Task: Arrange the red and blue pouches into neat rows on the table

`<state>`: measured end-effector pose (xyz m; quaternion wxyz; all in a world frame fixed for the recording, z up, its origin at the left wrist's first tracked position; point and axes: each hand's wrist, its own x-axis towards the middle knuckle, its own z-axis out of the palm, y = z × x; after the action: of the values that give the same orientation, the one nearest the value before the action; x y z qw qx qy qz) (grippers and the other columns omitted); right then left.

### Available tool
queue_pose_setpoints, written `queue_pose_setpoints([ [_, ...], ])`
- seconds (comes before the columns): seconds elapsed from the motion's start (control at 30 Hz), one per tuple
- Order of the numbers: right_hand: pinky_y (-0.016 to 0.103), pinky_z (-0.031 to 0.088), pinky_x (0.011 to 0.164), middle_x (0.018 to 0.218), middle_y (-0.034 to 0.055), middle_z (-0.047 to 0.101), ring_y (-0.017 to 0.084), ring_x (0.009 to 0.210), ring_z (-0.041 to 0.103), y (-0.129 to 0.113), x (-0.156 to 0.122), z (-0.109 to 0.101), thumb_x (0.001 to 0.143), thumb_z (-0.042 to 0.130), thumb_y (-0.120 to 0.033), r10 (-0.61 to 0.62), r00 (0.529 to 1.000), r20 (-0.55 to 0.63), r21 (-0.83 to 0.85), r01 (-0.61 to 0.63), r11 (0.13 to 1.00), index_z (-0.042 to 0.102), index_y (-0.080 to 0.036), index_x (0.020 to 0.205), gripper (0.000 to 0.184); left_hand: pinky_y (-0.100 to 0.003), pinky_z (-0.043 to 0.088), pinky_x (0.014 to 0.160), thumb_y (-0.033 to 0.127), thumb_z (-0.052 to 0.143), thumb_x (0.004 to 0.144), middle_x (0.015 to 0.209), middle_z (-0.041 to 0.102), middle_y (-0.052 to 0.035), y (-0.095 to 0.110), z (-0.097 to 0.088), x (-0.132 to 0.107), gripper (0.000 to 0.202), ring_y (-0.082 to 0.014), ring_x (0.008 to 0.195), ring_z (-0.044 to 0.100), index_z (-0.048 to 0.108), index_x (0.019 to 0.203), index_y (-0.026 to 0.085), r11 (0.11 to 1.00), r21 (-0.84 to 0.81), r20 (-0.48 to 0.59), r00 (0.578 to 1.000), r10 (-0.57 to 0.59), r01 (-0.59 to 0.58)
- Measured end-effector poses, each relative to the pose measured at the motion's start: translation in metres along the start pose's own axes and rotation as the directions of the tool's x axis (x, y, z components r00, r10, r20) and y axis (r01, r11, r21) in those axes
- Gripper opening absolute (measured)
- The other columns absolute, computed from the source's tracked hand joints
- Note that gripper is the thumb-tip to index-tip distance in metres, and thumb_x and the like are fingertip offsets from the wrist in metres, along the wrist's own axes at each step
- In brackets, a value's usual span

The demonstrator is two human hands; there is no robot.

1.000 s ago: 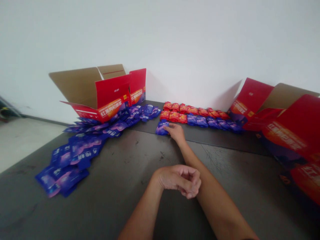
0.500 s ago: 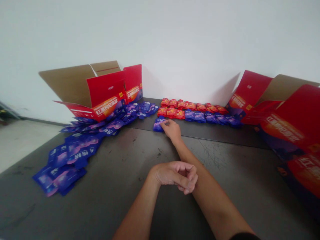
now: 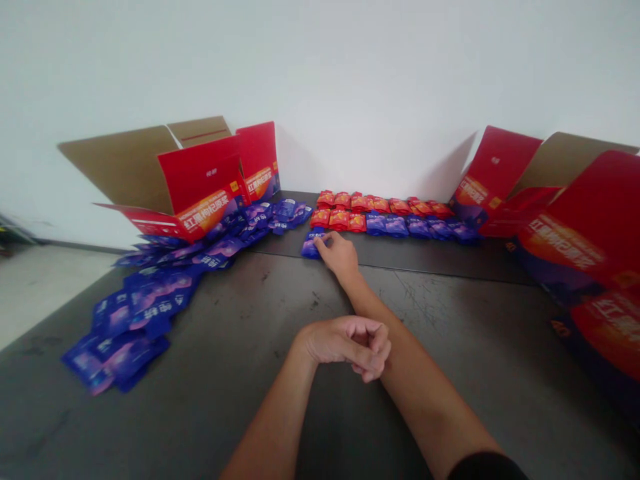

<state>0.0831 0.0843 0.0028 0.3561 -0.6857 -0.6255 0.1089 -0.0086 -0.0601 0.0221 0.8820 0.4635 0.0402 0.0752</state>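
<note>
My right hand [image 3: 341,253] reaches far forward across the table. Its thumb and fingers grip the right side of a blue-purple sachet [image 3: 311,245], which lies in front of the left end of two rows of sachets. My left hand [image 3: 353,347] hovers nearer to me, beside my right forearm, with its fingers curled in and no object visible in them. Red sachets [image 3: 339,219] fill the back row and the left part of the front row. Blue sachets [image 3: 397,226] continue the front row to the right.
Blue sachets [image 3: 159,293] lie in a loose, overlapping pile along the left. Behind them stands an open red carton [image 3: 200,183]. At the right are another open carton [image 3: 475,190] and a large red carton [image 3: 575,247] close by. A white wall [image 3: 360,93] backs the dark table [image 3: 225,347].
The camera view has shifted slightly, so the scene sits a little higher and more to the left. My right hand stays at the same sachet; my left hand stays curled.
</note>
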Motion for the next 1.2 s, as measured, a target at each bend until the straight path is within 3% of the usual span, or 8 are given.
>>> queue_pose_setpoints([
  [0.23, 0.027, 0.044, 0.074, 0.079, 0.0048, 0.069, 0.02, 0.073, 0.065, -0.004, -0.005, -0.007, 0.095, 0.049, -0.062, -0.039, 0.996, -0.074, 0.098, 0.047, 0.994, 0.066, -0.021, 0.109, 0.047, -0.026, 0.031, 0.054, 0.041, 0.088, 0.068, 0.066, 0.054, 0.0026, 0.002, 0.002, -0.001, 0.042, -0.0104, 0.056, 0.051, 0.053, 0.075, 0.019, 0.999, 0.052, -0.046, 0.999, 0.01, -0.008],
  [0.4, 0.026, 0.039, 0.067, 0.069, 0.0011, 0.061, 0.017, 0.065, 0.057, 0.002, 0.004, -0.038, 0.097, 0.044, -0.06, -0.098, 0.979, -0.178, 0.209, 0.135, 0.968, 0.065, -0.02, 0.091, 0.046, -0.023, 0.025, 0.049, 0.025, 0.082, 0.069, 0.066, 0.051, 0.0046, 0.003, -0.001, 0.004, 0.033, -0.0072, 0.053, 0.046, 0.05, 0.075, 0.019, 0.998, 0.045, -0.242, 0.968, 0.062, -0.053],
  [0.53, 0.026, 0.032, 0.06, 0.059, -0.0014, 0.052, 0.013, 0.058, 0.046, -0.006, 0.014, -0.082, 0.095, 0.05, -0.056, -0.288, 0.957, -0.024, 0.21, 0.286, 0.935, 0.058, -0.019, 0.065, 0.049, -0.02, 0.025, 0.05, 0.012, 0.072, 0.064, 0.065, 0.047, 0.0066, 0.0, -0.007, 0.015, 0.03, -0.0048, 0.052, 0.042, 0.045, 0.072, 0.019, 0.976, -0.056, -0.456, 0.875, 0.163, -0.21],
  [0.67, 0.026, 0.03, 0.054, 0.058, -0.0013, 0.054, 0.012, 0.055, 0.046, -0.052, -0.001, -0.105, 0.089, 0.058, -0.06, -0.441, 0.863, 0.246, 0.238, 0.387, 0.891, 0.066, -0.018, 0.066, 0.048, -0.019, 0.024, 0.047, 0.009, 0.07, 0.061, 0.056, 0.043, 0.0079, 0.0, -0.016, 0.023, 0.025, -0.0051, 0.048, 0.04, 0.048, 0.069, 0.019, 0.909, -0.151, -0.67, 0.716, 0.195, -0.388],
  [0.77, 0.025, 0.037, 0.058, 0.068, 0.0004, 0.067, 0.013, 0.061, 0.057, -0.105, -0.033, -0.084, 0.091, 0.061, -0.053, -0.584, 0.721, 0.374, 0.298, 0.503, 0.812, 0.075, -0.019, 0.08, 0.038, -0.019, 0.028, 0.046, 0.015, 0.071, 0.066, 0.058, 0.049, 0.0051, 0.001, -0.024, 0.025, 0.023, -0.0069, 0.049, 0.044, 0.049, 0.066, 0.019, 0.846, -0.195, -0.742, 0.638, 0.203, -0.496],
  [0.87, 0.026, 0.046, 0.073, 0.089, 0.0026, 0.074, 0.017, 0.081, 0.066, -0.153, -0.069, -0.036, 0.088, 0.07, -0.04, -0.711, 0.494, 0.501, 0.298, 0.673, 0.677, 0.078, -0.022, 0.096, 0.021, -0.02, 0.029, 0.044, 0.012, 0.071, 0.066, 0.055, 0.049, 0.004, 0.003, -0.032, 0.025, 0.028, -0.008, 0.047, 0.044, 0.045, 0.059, 0.019, 0.807, -0.257, -0.757, 0.63, 0.173, -0.531],
  [0.97, 0.032, 0.048, 0.089, 0.111, 0.0094, 0.072, 0.023, 0.103, 0.066, -0.185, -0.097, 0.016, 0.087, 0.072, -0.048, -0.761, 0.39, 0.519, 0.275, 0.766, 0.58, 0.073, -0.018, 0.114, 0.04, -0.018, 0.024, 0.042, 0.006, 0.069, 0.063, 0.051, 0.042, 0.0062, 0.005, -0.035, 0.024, 0.032, -0.0055, 0.045, 0.042, 0.04, 0.055, 0.018, 0.766, -0.29, -0.777, 0.609, 0.161, -0.573],
  [1.2, 0.04, 0.049, 0.095, 0.123, 0.0109, 0.061, 0.027, 0.111, 0.062, -0.211, -0.116, 0.08, 0.082, 0.052, -0.082, -0.699, 0.6, 0.388, 0.297, 0.637, 0.712, 0.062, -0.022, 0.127, 0.075, -0.015, 0.027, 0.043, -0.001, 0.059, 0.063, 0.052, 0.037, 0.0069, 0.01, -0.035, 0.018, 0.029, -0.0034, 0.046, 0.043, 0.038, 0.054, 0.017, 0.648, -0.425, -0.751, 0.646, 0.137, -0.632],
])
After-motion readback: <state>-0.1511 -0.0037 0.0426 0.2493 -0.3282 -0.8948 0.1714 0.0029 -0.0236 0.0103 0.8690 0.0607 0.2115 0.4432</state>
